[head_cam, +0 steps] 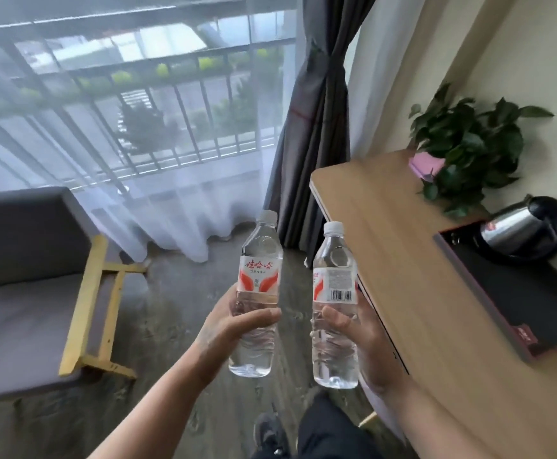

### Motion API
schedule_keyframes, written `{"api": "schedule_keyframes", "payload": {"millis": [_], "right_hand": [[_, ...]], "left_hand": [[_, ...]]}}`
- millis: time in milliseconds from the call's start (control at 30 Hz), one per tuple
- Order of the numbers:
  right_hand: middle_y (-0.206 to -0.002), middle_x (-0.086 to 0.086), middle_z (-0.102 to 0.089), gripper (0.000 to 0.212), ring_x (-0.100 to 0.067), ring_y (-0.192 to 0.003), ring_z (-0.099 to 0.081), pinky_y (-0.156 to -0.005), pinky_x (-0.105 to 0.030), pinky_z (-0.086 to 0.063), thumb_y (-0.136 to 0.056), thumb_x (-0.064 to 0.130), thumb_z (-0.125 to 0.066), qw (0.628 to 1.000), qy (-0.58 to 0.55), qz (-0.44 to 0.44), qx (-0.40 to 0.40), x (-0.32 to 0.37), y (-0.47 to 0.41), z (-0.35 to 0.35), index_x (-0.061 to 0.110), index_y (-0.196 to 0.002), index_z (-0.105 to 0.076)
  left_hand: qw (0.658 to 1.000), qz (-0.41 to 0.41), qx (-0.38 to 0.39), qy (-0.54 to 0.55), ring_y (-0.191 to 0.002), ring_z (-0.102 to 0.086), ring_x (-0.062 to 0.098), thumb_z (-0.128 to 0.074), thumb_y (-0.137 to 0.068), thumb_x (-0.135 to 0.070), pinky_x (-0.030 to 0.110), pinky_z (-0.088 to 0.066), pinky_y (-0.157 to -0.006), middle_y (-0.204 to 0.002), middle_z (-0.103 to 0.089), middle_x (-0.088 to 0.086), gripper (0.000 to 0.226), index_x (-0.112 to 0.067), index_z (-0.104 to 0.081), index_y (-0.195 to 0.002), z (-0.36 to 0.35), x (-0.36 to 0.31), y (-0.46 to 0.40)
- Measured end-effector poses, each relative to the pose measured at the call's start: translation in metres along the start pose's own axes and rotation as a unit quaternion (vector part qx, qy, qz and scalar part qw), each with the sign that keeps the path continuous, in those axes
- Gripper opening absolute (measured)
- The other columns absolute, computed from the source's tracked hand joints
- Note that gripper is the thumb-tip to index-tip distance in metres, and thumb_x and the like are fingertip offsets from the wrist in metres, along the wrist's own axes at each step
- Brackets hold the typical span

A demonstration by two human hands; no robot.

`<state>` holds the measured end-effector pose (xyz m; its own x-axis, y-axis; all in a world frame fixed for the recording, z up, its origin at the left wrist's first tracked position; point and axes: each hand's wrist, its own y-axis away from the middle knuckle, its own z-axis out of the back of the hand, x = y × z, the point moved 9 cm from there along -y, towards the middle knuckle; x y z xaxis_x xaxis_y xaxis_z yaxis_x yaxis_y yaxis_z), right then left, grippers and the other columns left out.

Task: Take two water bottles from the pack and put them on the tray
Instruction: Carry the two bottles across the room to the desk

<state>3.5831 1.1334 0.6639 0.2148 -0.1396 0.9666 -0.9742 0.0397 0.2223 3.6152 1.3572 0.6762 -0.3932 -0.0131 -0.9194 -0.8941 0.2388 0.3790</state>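
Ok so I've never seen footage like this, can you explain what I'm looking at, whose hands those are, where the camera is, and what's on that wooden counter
This is one picture from a wide-angle camera worn on a person's head, looking forward and down. No robot: the two bare hands are the wearer's own. The left hand grips one clear water bottle, the right hand another bottle, both upright and capped, held over the floor. On the right is a wooden counter with a dark tray carrying a steel kettle, and a leafy plant behind it. A grey chair stands on the left by the curtained window.

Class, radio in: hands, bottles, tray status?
Left hand and right hand each grip an upright capped bottle. Tray ahead right, kettle on it.
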Motion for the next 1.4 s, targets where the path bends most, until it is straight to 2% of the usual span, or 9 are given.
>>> {"api": "schedule_keyframes", "payload": {"millis": [100,267,433,567,667,867,1033,1167,1400], "right_hand": [[-0.109,-0.006,-0.085,0.06,-0.021,-0.094,-0.084,-0.087,-0.035,-0.069,-0.075,0.058,-0.091,0.999,-0.021,0.003,-0.037,0.011,-0.037,0.017,0.043,-0.13,-0.073],[-0.103,-0.014,-0.083,0.061,-0.027,-0.088,-0.082,-0.076,-0.042,-0.063,-0.072,0.046,-0.086,0.991,-0.062,-0.026,-0.114,0.014,-0.083,0.073,0.03,-0.129,-0.073],[-0.095,-0.013,-0.076,0.065,-0.014,-0.067,-0.073,-0.061,-0.025,-0.057,-0.074,0.036,-0.089,0.975,-0.134,-0.039,-0.172,0.015,-0.105,0.138,0.016,-0.133,-0.069],[-0.095,-0.014,-0.076,0.071,-0.025,-0.077,-0.076,-0.069,-0.039,-0.061,-0.069,0.041,-0.093,0.959,-0.155,-0.046,-0.232,0.02,-0.106,0.187,0.018,-0.132,-0.068],[-0.1,-0.024,-0.077,0.087,-0.032,-0.083,-0.077,-0.066,-0.037,-0.066,-0.062,0.053,-0.101,0.945,-0.17,-0.039,-0.277,0.03,-0.099,0.214,0.017,-0.134,-0.067],[-0.097,-0.012,-0.079,0.071,-0.026,-0.087,-0.076,-0.077,-0.031,-0.065,-0.069,0.045,-0.094,0.907,-0.17,-0.018,-0.384,0.036,-0.083,0.253,0.016,-0.129,-0.069],[-0.094,-0.005,-0.083,0.071,-0.016,-0.082,-0.08,-0.075,-0.025,-0.063,-0.068,0.051,-0.096,0.877,-0.156,0.006,-0.455,0.047,-0.075,0.268,0.022,-0.127,-0.07],[-0.095,-0.005,-0.084,0.068,-0.015,-0.086,-0.08,-0.078,-0.025,-0.063,-0.068,0.048,-0.094,0.838,-0.162,0.017,-0.52,0.046,-0.068,0.273,0.022,-0.126,-0.071],[-0.1,-0.002,-0.085,0.049,-0.012,-0.089,-0.083,-0.077,-0.018,-0.062,-0.069,0.041,-0.09,0.8,-0.174,0.001,-0.575,0.039,-0.047,0.282,0.039,-0.116,-0.076]], "left_hand": [[0.999,-0.001,0.038,-0.02,-0.115,-0.077,0.046,-0.092,-0.072,-0.036,0.061,-0.058,-0.106,-0.121,-0.081,0.023,0.054,-0.023,-0.074,-0.122,-0.013,-0.021,-0.051],[0.993,0.004,0.11,-0.051,-0.089,-0.08,0.025,-0.092,-0.072,-0.034,0.029,-0.065,-0.078,-0.113,-0.074,0.03,0.052,-0.018,-0.072,-0.117,-0.061,-0.043,-0.13],[0.978,0.029,0.184,-0.093,-0.093,-0.081,0.023,-0.094,-0.069,-0.041,0.031,-0.067,-0.081,-0.11,-0.08,0.018,0.051,-0.029,-0.075,-0.115,-0.131,-0.05,-0.201],[0.961,0.054,0.243,-0.118,-0.093,-0.082,0.021,-0.093,-0.069,-0.042,0.029,-0.066,-0.08,-0.106,-0.085,0.007,0.05,-0.031,-0.076,-0.115,-0.191,-0.053,-0.241],[0.943,0.073,0.296,-0.132,-0.086,-0.08,0.018,-0.092,-0.07,-0.037,0.028,-0.066,-0.078,-0.097,-0.082,0.003,0.046,-0.027,-0.075,-0.113,-0.234,-0.057,-0.259],[0.903,0.097,0.386,-0.162,-0.081,-0.079,0.017,-0.092,-0.065,-0.033,0.027,-0.066,-0.074,-0.092,-0.082,0.006,0.046,-0.021,-0.077,-0.107,-0.304,-0.062,-0.288],[0.858,0.085,0.465,-0.199,-0.087,-0.076,0.025,-0.091,-0.069,-0.034,0.042,-0.062,-0.082,-0.096,-0.081,0.012,0.048,-0.013,-0.076,-0.109,-0.354,-0.066,-0.309],[0.824,0.084,0.514,-0.223,-0.087,-0.073,0.027,-0.091,-0.068,-0.034,0.044,-0.059,-0.081,-0.103,-0.076,0.029,0.051,-0.012,-0.075,-0.111,-0.384,-0.065,-0.322],[0.767,0.071,0.582,-0.259,-0.089,-0.073,0.025,-0.09,-0.067,-0.034,0.041,-0.06,-0.081,-0.109,-0.074,0.029,0.056,-0.011,-0.072,-0.115,-0.427,-0.056,-0.318]]}}
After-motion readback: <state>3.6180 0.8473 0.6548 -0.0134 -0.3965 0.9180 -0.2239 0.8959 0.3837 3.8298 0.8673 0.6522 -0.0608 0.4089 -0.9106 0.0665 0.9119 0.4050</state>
